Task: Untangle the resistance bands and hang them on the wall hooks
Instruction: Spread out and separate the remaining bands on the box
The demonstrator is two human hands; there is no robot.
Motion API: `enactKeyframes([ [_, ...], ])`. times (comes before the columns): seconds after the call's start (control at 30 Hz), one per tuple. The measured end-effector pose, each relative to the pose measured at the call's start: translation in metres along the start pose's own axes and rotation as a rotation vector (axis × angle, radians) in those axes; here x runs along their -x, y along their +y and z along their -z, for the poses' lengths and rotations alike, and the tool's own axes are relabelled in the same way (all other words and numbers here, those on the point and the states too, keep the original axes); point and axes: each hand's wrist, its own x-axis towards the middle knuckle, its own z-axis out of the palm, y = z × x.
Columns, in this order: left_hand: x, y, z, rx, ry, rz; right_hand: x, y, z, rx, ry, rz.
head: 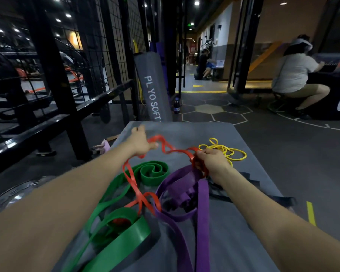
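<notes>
Several resistance bands lie tangled on a grey padded box [243, 158]. My left hand [140, 141] holds one loop of the red band [171, 149] lifted off the pad, its fingers partly blurred. My right hand [212, 160] grips the red band's other end where it crosses the purple band [202, 203]. The red band runs down and twists between the green band [126, 238] and the purple one. A thin yellow band [228, 151] lies in loose loops just beyond my right hand. A black band [249, 195] shows under my right forearm.
A black wire-grid rack [110, 46] stands to the left. A grey rolled mat [153, 89] leans behind the box, with a dark bottle [176, 105] beside it. A person sits at the far right [294, 75]; another crouches down the corridor.
</notes>
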Motion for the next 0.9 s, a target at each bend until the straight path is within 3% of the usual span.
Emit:
enactKeyframes([
  [0.1,0.024,0.004,-0.028,0.197,-0.037,-0.018,-0.001,0.004,-0.004,-0.049,-0.022,-0.018],
  [0.27,0.071,0.02,-0.082,0.382,-0.36,-0.227,0.0,0.006,-0.014,-0.16,-0.081,-0.031],
  [0.37,0.071,0.012,-0.091,0.426,-0.311,-0.276,0.004,0.003,-0.012,-0.1,-0.097,0.001],
  [0.43,0.07,0.006,-0.079,0.602,-0.265,-0.277,0.003,-0.001,-0.004,-0.051,-0.052,0.046],
  [0.57,0.068,-0.013,-0.039,0.997,-0.142,-0.094,-0.006,-0.005,0.004,-0.029,0.056,0.063],
  [0.8,0.078,-0.046,-0.015,1.071,-0.042,0.014,-0.005,0.004,-0.019,0.248,0.036,0.101],
  [0.9,0.08,-0.053,-0.019,1.069,-0.015,0.032,0.005,0.0,-0.031,0.104,-0.031,0.015],
])
